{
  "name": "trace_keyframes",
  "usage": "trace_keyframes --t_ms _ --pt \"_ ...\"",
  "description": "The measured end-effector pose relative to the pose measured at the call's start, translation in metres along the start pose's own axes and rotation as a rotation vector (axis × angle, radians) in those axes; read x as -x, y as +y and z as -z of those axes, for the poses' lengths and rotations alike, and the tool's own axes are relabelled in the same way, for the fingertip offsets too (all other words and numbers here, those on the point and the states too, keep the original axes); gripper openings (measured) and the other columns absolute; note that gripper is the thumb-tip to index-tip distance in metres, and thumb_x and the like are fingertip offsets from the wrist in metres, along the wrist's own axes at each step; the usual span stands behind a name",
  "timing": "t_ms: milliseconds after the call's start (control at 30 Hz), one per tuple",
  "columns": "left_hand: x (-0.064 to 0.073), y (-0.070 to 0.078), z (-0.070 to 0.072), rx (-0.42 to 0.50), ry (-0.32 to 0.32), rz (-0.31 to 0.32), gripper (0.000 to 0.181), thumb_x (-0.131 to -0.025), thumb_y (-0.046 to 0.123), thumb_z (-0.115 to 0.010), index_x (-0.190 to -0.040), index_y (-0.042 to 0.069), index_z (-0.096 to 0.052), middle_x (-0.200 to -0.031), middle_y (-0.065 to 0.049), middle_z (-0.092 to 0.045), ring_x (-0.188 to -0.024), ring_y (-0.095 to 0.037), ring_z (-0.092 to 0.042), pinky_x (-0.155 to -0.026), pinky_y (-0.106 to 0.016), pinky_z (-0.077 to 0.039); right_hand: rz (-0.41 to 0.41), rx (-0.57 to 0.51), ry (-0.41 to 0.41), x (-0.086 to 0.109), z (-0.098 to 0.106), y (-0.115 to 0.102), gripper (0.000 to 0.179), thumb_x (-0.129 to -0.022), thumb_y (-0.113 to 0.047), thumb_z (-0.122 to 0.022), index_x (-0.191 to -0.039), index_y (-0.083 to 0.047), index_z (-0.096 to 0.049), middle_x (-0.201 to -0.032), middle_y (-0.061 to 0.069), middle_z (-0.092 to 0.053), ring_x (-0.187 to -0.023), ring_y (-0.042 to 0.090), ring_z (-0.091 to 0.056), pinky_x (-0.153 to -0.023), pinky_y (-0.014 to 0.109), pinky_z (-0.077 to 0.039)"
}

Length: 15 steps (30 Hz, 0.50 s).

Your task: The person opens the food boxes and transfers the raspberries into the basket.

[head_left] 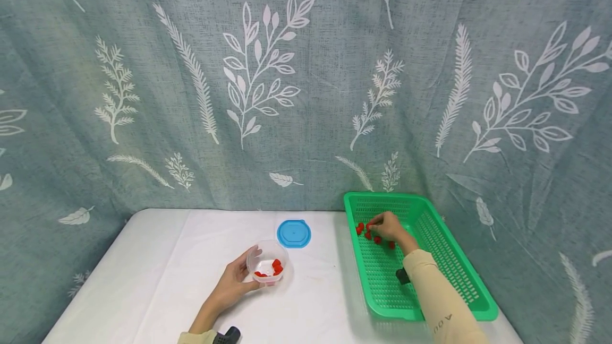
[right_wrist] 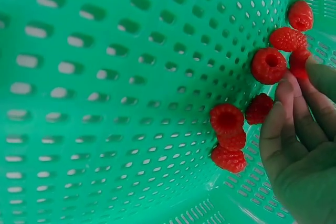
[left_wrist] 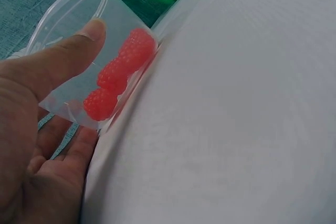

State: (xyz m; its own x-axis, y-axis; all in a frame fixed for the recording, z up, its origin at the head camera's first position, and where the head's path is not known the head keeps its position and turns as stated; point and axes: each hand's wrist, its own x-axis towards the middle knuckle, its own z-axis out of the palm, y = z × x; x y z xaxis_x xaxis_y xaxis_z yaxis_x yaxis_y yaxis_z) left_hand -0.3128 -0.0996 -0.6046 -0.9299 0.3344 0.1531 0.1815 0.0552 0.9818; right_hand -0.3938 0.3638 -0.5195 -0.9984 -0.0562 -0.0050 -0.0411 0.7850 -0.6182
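Note:
On the white table a small clear plastic container (head_left: 282, 252) stands with its mouth tipped somewhat toward the head camera. My left hand (head_left: 236, 284) grips it from the left, thumb on the near side and fingers round the far side. Several raspberries (left_wrist: 137, 50) show through its wall at the bottom. Over at the right, my right hand (head_left: 388, 227) reaches into a green perforated basket (head_left: 362, 280). Between its thumb and fingertips it pinches a raspberry (right_wrist: 300, 62). Other loose raspberries (right_wrist: 228, 119) lie near those fingers along the basket wall.
Behind the container a round blue lid (head_left: 294, 233) lies flat on the white-covered table (head_left: 315, 301). A grey-green curtain (head_left: 306, 121) with white leaf patterns hangs behind the table. The basket's raised walls surround the right hand.

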Motion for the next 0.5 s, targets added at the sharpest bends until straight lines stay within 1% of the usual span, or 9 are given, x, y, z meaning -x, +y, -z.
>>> trace_keyframes --t_ms 167,333,500 --pt "-0.0001 -0.0001 0.0006 -0.011 0.002 0.001 0.098 -0.073 -0.001 -0.087 -0.157 0.005 -0.036 -0.155 -0.019 -0.046 -0.149 -0.033 -0.036 -0.119 -0.029 -0.034 -0.003 0.028 0.007 0.0029 0.0022 -0.0043 0.023 -0.097 -0.005 -0.066 -0.110 0.012 -0.071 -0.105 0.027 -0.072 -0.093 0.039 -0.069 -0.075 0.047 -0.062" --pt "0.0002 -0.0002 0.0001 -0.003 0.001 0.010 0.097 -0.073 -0.001 -0.087 -0.156 0.005 -0.037 -0.155 -0.019 -0.046 -0.150 -0.033 -0.035 -0.119 -0.028 -0.035 -0.009 0.033 -0.016 0.0017 0.0019 -0.0039 0.022 -0.097 -0.005 -0.065 -0.111 0.010 -0.072 -0.107 0.027 -0.071 -0.095 0.038 -0.069 -0.077 0.047 -0.062" --pt "0.0009 0.0016 -0.0008 -0.002 0.006 0.017 0.097 -0.074 -0.001 -0.087 -0.156 0.006 -0.038 -0.155 -0.018 -0.047 -0.150 -0.033 -0.035 -0.119 -0.030 -0.034 -0.010 0.027 -0.026 0.0014 0.0032 -0.0031 0.022 -0.097 -0.004 -0.063 -0.111 0.010 -0.072 -0.110 0.028 -0.071 -0.095 0.039 -0.069 -0.077 0.047 -0.062"
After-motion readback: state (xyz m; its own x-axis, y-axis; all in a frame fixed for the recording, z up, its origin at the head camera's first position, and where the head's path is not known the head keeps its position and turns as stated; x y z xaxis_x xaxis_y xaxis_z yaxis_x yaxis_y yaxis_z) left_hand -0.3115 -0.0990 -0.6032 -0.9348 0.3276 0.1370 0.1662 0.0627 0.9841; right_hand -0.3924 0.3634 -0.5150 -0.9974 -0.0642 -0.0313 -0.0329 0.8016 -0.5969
